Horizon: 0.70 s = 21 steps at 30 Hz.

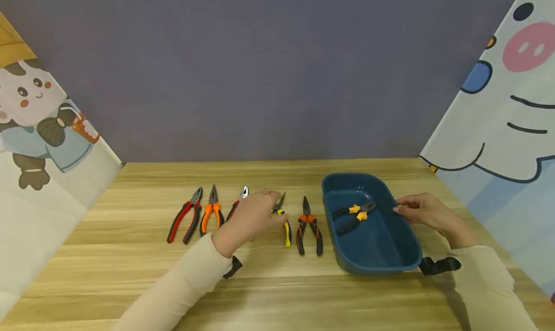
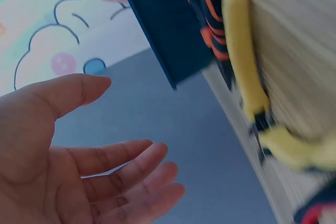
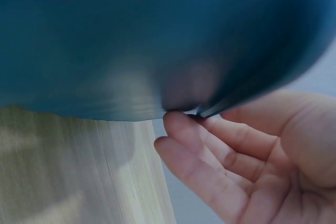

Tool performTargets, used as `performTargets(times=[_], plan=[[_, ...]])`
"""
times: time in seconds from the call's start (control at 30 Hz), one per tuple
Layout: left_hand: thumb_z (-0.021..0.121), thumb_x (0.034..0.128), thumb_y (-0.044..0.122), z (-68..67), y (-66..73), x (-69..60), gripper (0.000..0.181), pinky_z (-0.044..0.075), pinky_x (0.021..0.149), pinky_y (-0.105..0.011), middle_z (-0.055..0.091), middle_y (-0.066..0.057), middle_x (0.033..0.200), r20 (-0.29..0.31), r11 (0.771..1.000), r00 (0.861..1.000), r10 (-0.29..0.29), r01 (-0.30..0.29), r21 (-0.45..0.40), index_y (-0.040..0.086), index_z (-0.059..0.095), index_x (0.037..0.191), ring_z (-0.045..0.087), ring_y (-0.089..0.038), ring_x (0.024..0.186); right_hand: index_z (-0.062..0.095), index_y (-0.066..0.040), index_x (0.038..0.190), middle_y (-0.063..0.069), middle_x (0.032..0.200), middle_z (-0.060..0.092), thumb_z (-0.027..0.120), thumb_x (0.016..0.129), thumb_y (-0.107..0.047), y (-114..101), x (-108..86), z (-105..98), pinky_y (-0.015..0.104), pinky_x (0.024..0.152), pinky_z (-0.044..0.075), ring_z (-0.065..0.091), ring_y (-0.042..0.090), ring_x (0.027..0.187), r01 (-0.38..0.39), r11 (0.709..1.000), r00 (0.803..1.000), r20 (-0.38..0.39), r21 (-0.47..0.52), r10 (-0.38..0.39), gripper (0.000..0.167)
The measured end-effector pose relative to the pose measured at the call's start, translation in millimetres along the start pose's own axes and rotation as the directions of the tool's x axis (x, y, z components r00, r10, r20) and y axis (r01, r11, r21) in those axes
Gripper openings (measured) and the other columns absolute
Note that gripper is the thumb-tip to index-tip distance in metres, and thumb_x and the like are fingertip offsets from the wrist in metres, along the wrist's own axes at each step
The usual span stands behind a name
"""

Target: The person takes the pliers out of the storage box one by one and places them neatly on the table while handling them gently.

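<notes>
My left hand [image 1: 258,212] hovers over the row of pliers with its thumb and fingers spread and nothing in the palm. Just under it lie yellow-handled pliers [image 1: 288,232], which the hand partly covers in the head view; the left wrist view shows their yellow handles [image 2: 242,51] apart from the fingers. My right hand [image 1: 427,215] pinches the right rim of a blue plastic basin [image 1: 373,268], thumb over the edge and fingers outside; the right wrist view shows fingers [image 3: 202,174] against its wall. Inside the basin rest black-and-yellow pliers [image 1: 357,216].
Black-and-orange pliers [image 1: 307,220] lie between the yellow pair and the basin. To the left are red-and-black pliers [image 1: 186,216], orange needle-nose pliers [image 1: 212,208] and another red-handled pair [image 1: 234,208], partly hidden by the left hand. A grey panel [image 1: 269,80] stands behind the wooden table [image 1: 108,273].
</notes>
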State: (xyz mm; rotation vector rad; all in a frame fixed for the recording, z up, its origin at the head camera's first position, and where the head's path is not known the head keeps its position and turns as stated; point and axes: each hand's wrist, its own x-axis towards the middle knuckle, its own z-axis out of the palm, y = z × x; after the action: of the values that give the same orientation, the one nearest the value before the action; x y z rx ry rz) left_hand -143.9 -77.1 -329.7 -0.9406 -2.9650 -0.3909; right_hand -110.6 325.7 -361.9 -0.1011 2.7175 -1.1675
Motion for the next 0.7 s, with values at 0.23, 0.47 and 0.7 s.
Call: performTargets(times=[0.23,0.47,0.7], plan=[[0.060,0.0896,0.041,3.2,29.2,23.1,0.055,0.050,0.087,-0.038,0.056,-0.012,0.130,0.047,0.997,0.996,0.074,-0.074,-0.007,0.004,0.054,0.130,0.057,-0.026,0.114,0.042,0.019,0.129,0.036,0.124,0.051,0.053,0.097,-0.021,1,-0.4,1,0.038,0.078,0.054,0.059,0.038,0.105,0.004,1.000,1.000,0.005,-0.007,-0.004,0.052],[0.060,0.0897,0.043,0.8,51.6,38.2,0.057,0.050,0.088,-0.036,0.054,-0.011,0.133,0.052,0.994,0.993,0.110,-0.110,-0.009,0.005,0.054,0.132,0.055,-0.024,0.117,0.040,0.019,0.130,0.036,0.126,0.049,0.051,0.098,-0.021,3,-0.3,1,0.040,0.079,0.053,0.057,0.041,0.108,-0.002,1.000,1.000,0.022,-0.007,0.002,0.053],[0.059,0.0900,0.045,2.2,65.5,47.4,0.056,0.052,0.078,-0.028,0.059,-0.005,0.128,0.063,0.992,0.990,0.124,-0.122,-0.026,0.008,0.054,0.132,0.061,-0.017,0.106,0.041,0.020,0.129,0.035,0.124,0.051,0.051,0.098,-0.021,3,0.7,0,0.039,0.078,0.054,0.057,0.042,0.107,0.009,1.000,1.000,0.015,-0.023,-0.009,0.052]])
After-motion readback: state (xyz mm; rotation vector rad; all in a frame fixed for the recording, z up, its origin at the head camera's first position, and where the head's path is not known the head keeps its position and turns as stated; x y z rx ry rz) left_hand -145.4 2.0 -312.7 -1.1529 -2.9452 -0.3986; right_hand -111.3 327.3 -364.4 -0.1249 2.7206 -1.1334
